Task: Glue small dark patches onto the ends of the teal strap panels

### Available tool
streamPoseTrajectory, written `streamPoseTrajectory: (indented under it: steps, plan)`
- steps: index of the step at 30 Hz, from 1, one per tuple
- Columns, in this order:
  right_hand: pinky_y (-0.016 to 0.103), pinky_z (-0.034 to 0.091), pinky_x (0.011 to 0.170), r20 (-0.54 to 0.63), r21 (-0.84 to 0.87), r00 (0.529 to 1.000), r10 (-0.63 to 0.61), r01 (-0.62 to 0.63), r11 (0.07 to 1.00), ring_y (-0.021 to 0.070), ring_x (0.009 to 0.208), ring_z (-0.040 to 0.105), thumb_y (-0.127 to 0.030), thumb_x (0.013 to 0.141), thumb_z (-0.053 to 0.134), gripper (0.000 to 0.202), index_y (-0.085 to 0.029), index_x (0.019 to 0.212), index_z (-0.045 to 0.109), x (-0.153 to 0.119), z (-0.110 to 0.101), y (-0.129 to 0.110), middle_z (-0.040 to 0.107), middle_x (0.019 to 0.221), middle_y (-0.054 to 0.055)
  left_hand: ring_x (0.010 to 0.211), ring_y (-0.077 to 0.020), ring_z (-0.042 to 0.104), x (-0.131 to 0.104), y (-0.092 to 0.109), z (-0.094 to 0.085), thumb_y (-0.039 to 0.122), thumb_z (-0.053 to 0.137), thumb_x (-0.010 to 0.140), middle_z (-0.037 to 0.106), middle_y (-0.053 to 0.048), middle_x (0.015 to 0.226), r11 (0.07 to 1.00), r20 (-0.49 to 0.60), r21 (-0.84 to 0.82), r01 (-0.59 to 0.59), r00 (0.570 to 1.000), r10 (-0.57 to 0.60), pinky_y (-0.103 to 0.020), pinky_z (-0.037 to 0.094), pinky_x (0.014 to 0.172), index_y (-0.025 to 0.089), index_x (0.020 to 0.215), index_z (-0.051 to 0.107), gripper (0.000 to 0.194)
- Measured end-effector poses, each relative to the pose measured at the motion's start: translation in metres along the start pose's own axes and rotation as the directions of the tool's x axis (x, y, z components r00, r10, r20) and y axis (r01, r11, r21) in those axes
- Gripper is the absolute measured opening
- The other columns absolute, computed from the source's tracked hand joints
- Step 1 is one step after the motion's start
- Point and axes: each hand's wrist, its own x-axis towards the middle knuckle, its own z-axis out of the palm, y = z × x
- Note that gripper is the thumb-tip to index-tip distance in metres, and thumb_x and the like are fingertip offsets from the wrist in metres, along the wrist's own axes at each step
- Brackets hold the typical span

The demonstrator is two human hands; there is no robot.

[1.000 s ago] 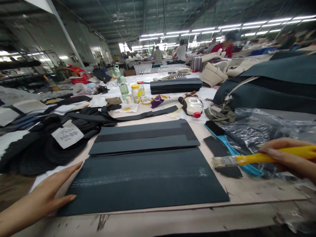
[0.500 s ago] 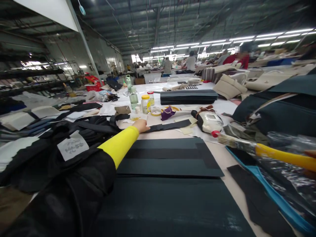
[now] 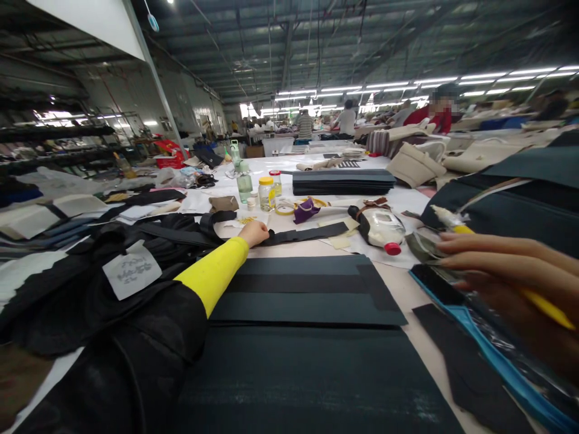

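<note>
My left hand (image 3: 254, 232) is stretched far across the table in a yellow cuff and black sleeve. Its fingers are curled on the left end of a long black strip (image 3: 312, 231). My right hand (image 3: 493, 262) is at the right and holds a yellow-handled brush (image 3: 545, 308), whose bristles (image 3: 441, 216) point away toward the far left. A large dark sheet (image 3: 316, 380) lies right in front of me. Behind it is a stack of dark folded pieces (image 3: 312, 292).
A white bottle with a red cap (image 3: 382, 228) lies beyond the stack. A blue tray (image 3: 493, 349) and clear plastic are under my right hand. Jars (image 3: 266, 193) and a pile of dark sheets (image 3: 344, 181) stand farther back. Black fabric with a paper tag (image 3: 131, 271) lies at left. People work far behind.
My left hand left the near sheet's edge and reached out to the black strip. My right hand lifted the brush and swung it up, bristles now pointing away.
</note>
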Motion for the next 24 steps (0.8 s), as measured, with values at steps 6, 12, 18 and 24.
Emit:
streamPoseTrajectory:
  steps: [6,12,18,24]
  plan:
    - [0.028,0.042,0.069,0.095,0.047,0.954,-0.283,0.280,0.959,0.0156,0.078,0.051,-0.027,0.092,0.047,0.019,-0.019,0.091,0.064,0.047,0.053,-0.036,0.053,0.084,0.006,0.075,-0.0143,0.059,-0.057,0.044,-0.016,0.021,0.052,0.081,0.064,-0.001,0.078,0.951,-0.212,-0.186,-0.247,0.955,0.206,-0.024,0.046,0.069,0.014,0.080,0.061,0.011]
    - [0.027,0.039,0.068,0.115,-0.024,0.988,-0.100,0.103,0.994,0.0161,0.075,0.051,-0.026,0.083,0.062,0.012,-0.015,0.081,0.067,0.065,0.087,-0.062,0.052,0.075,0.003,0.073,-0.0134,0.056,-0.119,0.081,-0.026,0.022,0.051,0.079,0.061,-0.001,0.075,0.809,-0.342,-0.308,-0.500,0.852,0.396,-0.024,0.044,0.067,0.015,0.074,0.058,0.011]
    - [0.024,0.037,0.066,0.057,0.014,0.961,-0.271,0.270,0.963,0.0132,0.075,0.049,-0.017,0.087,0.053,0.015,-0.013,0.076,0.062,0.040,0.038,-0.093,0.050,0.077,0.003,0.111,-0.0218,0.049,-0.140,0.091,-0.044,0.035,0.071,0.066,0.053,-0.007,0.118,0.517,-0.289,-0.522,-0.679,0.711,0.642,-0.031,0.044,0.089,0.020,0.119,0.046,0.060]
    - [0.024,0.036,0.063,-0.054,-0.164,0.983,-0.178,0.167,0.972,0.0103,0.072,0.048,-0.027,0.091,0.051,0.019,-0.016,0.080,0.060,-0.007,-0.035,-0.111,0.051,0.081,0.001,0.078,-0.0166,0.059,-0.150,0.075,-0.074,0.041,0.067,0.069,0.064,0.002,0.080,0.741,0.262,-0.412,-0.531,0.709,0.654,-0.023,0.048,0.071,0.017,0.088,0.066,0.031]
